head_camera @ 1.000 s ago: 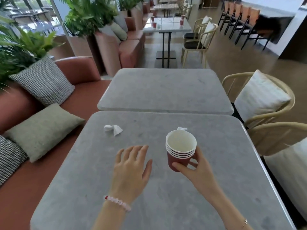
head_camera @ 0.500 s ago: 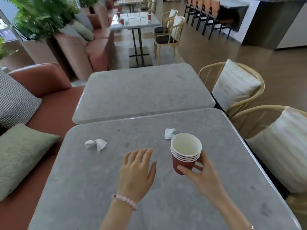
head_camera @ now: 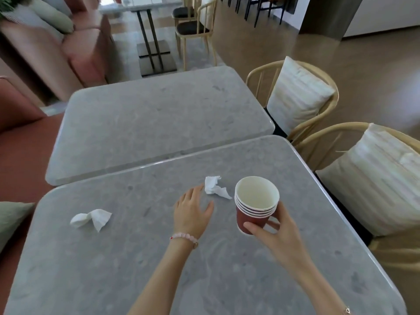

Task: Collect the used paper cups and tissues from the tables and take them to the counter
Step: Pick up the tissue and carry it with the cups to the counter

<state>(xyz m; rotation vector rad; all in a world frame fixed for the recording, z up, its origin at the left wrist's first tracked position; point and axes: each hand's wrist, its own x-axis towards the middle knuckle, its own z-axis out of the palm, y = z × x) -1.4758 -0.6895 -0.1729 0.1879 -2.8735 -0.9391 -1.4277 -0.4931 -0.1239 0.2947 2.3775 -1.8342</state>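
R hand [head_camera: 277, 233]: fingers curled round stack of red paper cups [head_camera: 255, 201], upright, over grey surface [head_camera: 136, 269]. L hand [head_camera: 192, 212] just left of stack, fingers straight, holding nothing, tips beside crumpled tissue [head_camera: 214, 188]. 2nd tissue [head_camera: 92, 219] well left of stack.

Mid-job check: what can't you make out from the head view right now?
Head view:
- Base of the cup stack: hidden by the right hand.
- The far table: blurred, cut by the top edge; any cups there unreadable.
- Whether the left hand touches the near tissue: unclear.
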